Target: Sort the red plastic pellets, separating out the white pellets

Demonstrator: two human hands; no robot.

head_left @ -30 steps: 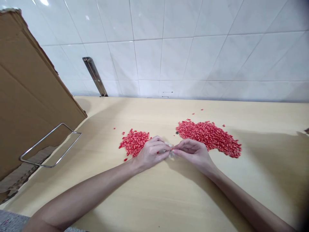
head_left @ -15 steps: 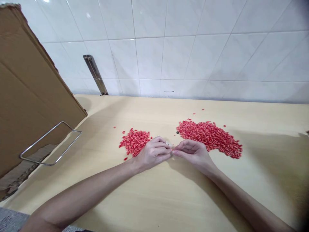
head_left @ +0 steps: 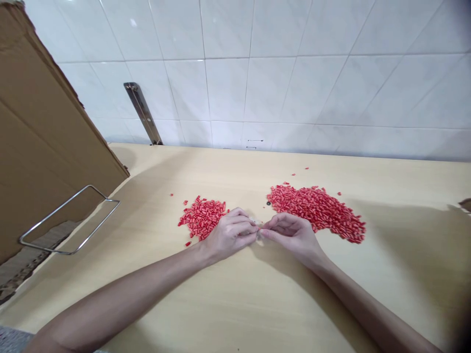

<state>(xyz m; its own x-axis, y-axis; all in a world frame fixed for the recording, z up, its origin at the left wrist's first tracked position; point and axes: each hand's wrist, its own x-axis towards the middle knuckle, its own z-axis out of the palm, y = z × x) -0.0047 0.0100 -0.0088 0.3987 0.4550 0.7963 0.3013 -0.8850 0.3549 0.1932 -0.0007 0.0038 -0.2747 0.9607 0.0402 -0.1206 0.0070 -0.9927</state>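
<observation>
Both hands meet over the table between two piles of small red tube-like plastic pieces. My left hand point(head_left: 232, 231) is closed, its fingertips pinched together. My right hand point(head_left: 294, 236) pinches from the other side, thumb against forefinger, the fingertips nearly touching those of the left. Between them shows a bit of a small red piece point(head_left: 259, 229), mostly hidden by the fingers. Close behind the fingertips lie some whitish bits point(head_left: 253, 219), too small to make out. The smaller red pile point(head_left: 202, 215) is beside my left hand; the larger red pile point(head_left: 318, 208) lies beyond my right.
A small black ring point(head_left: 268, 203) lies at the larger pile's left edge. Left stands a cardboard sheet point(head_left: 47, 122) with a metal wire frame point(head_left: 90, 240) before it. A metal bracket point(head_left: 143, 113) leans by the tiled wall point(head_left: 228, 88) behind the table point(head_left: 206, 304).
The view has shifted slightly, moving everything a little to the left. Both hands keep their pinch at the same spot between the piles, with only slight finger movement.
</observation>
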